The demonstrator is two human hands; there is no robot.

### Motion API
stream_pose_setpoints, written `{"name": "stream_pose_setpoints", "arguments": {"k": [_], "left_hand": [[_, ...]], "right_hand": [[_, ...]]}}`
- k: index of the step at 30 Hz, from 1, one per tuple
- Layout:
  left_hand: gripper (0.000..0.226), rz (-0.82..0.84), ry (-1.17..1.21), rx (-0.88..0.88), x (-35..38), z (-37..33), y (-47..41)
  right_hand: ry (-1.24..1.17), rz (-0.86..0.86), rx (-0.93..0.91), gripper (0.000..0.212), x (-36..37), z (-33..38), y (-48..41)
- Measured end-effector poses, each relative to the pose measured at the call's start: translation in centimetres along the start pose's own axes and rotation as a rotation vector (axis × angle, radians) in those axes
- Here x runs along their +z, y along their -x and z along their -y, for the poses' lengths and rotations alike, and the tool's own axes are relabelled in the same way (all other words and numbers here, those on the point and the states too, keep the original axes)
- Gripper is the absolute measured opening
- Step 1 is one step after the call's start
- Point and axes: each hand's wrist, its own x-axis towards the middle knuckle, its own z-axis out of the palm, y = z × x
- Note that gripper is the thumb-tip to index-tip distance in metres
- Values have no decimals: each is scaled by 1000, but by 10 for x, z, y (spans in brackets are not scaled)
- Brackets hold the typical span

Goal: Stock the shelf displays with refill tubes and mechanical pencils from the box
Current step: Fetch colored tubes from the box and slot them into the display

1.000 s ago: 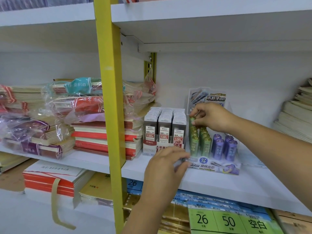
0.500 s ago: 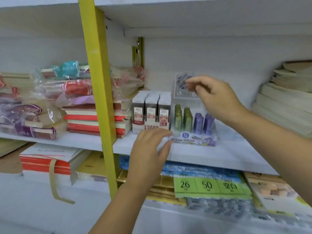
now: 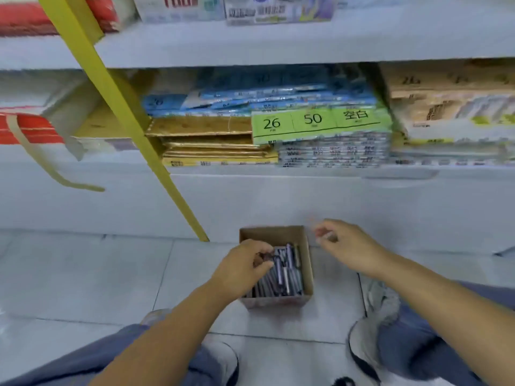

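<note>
Since the view tips down at the floor, I start closest: knees (image 3: 412,346) in blue trousers at 5 and 7 o'clock, a shoe (image 3: 362,338) beside each. Between them and just past the shoes, the box (image 3: 305,263) stands open on the tiles (image 3: 83,274), dead ahead of me at 12 o'clock. Its right half is packed with tubes (image 3: 287,277), purple and grey, lying lengthwise. Blur keeps me from telling tubes from pencils. My left hand (image 3: 243,264) reaches in over the box's 9 o'clock rim, thumb and fingers curled narrow onto a dark piece at the top of the pile. My right hand (image 3: 344,243) hovers outside the box at its 2 o'clock, not touching it, fingers half curled. It is smeared, and I cannot tell whether they pinch anything.

I judge the pieces light, stiff and slick: hard plastic, easy to lift and easy to let slide. I'd take one by its middle, thumb against two fingers across the barrel, not by a cap end, which might pop off. Lifting a bunch invites spills.

Beyond the box, a yellow post (image 3: 125,107) runs up toward 11 o'clock. Past it the lower shelf (image 3: 83,168) carries flat packs, one with a green label (image 3: 315,121) reading 26 and 50, at 12 o'clock. Farthest, at the top edge, the display (image 3: 278,9) fronts show on the upper shelf (image 3: 278,45), where I take it the load must go.
</note>
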Motion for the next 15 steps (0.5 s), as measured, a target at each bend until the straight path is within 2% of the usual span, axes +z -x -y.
{"name": "stream_pose_setpoints", "arguments": {"k": [3,7,12,15], "left_hand": [[44,148,36,-166,42,27,-22],[53,255,103,-353,76,58,-54],[66,318,240,-515,106,79,-89],[65,351,303,-584,123,81,-104]], "right_hand": [[-53,59,159,43,43,-46,-10],[-217,92,309,65,81,-76,-22],[-323,49,371,59,105,-92,-27],[-350,35,371,50,109,-98,-27]]}}
